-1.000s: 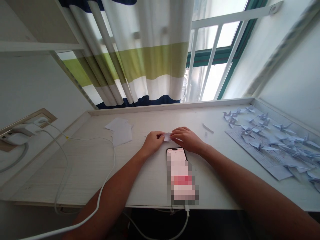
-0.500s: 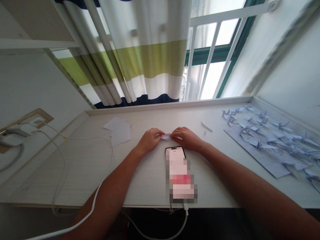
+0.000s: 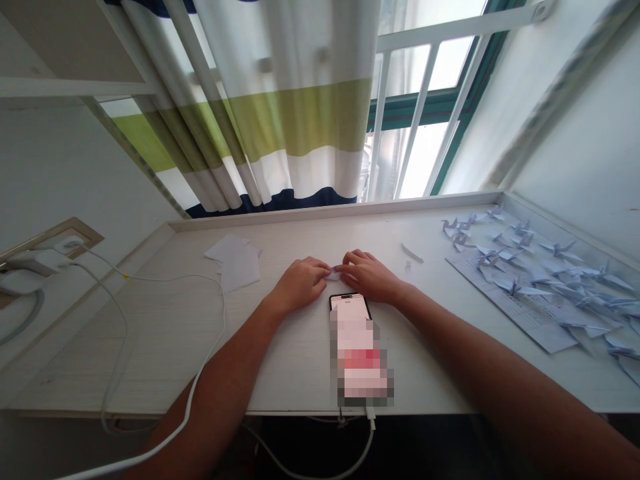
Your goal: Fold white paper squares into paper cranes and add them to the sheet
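A small piece of folded white paper [image 3: 333,275] lies on the desk just beyond the phone, mostly covered by my fingers. My left hand [image 3: 303,282] has its fingertips closed on the paper's left side. From the other side, my right hand [image 3: 369,275] pinches the paper between thumb and fingers. The two hands' fingertips nearly meet over it. Right below them lies a phone [image 3: 355,340], its screen lit and partly blurred out, with a cable plugged into its lower end.
Loose white paper sheets [image 3: 240,267] lie to the left. Many folded paper cranes [image 3: 515,288] cover a printed sheet [image 3: 537,330] at right. A paper strip [image 3: 412,253] rests behind my right hand. A white charging cable [image 3: 223,313] crosses my left forearm. A raised ledge [image 3: 300,215] borders the desk's back.
My fingertips have come closer together over the folded paper, covering more of it. My left hand has shifted slightly right. The view has moved a little.
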`<state>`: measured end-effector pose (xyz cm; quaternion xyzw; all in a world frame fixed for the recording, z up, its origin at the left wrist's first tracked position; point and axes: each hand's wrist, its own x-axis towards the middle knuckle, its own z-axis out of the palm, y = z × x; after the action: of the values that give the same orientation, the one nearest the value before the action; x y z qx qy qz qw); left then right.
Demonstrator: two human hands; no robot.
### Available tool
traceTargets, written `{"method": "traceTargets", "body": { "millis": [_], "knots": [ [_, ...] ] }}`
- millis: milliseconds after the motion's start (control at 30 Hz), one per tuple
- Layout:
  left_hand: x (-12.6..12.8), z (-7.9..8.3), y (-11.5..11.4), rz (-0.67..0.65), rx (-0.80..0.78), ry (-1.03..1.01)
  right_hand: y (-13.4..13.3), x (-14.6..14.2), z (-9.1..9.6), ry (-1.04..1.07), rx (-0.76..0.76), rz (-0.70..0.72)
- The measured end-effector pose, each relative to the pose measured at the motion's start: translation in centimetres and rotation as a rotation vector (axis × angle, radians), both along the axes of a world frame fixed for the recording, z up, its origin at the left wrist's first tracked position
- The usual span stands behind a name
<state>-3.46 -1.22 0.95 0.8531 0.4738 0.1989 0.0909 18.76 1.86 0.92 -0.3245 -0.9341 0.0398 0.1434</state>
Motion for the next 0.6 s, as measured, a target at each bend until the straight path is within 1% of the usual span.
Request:
{"method": "traceTargets", "body": {
  "millis": [200,367,533,600],
  "knots": [
    [0.1,0.2,-0.2,0.018,0.007,0.024,0.2,0.1,0.2,0.026,-0.011,0.002],
    [-1.0,0.2,0.2,-0.024,0.023,0.034,0.4,0.3,-0.1,0.052,0.01,-0.004],
    [-2.0,-0.2,0.7,-0.013,0.001,0.03,0.7,0.4,-0.6,0.076,-0.046,0.007],
    [-2.1,-0.3,0.9,0.011,-0.006,0.011,0.8,0.4,-0.7,0.089,-0.059,0.007]
  ]
}}
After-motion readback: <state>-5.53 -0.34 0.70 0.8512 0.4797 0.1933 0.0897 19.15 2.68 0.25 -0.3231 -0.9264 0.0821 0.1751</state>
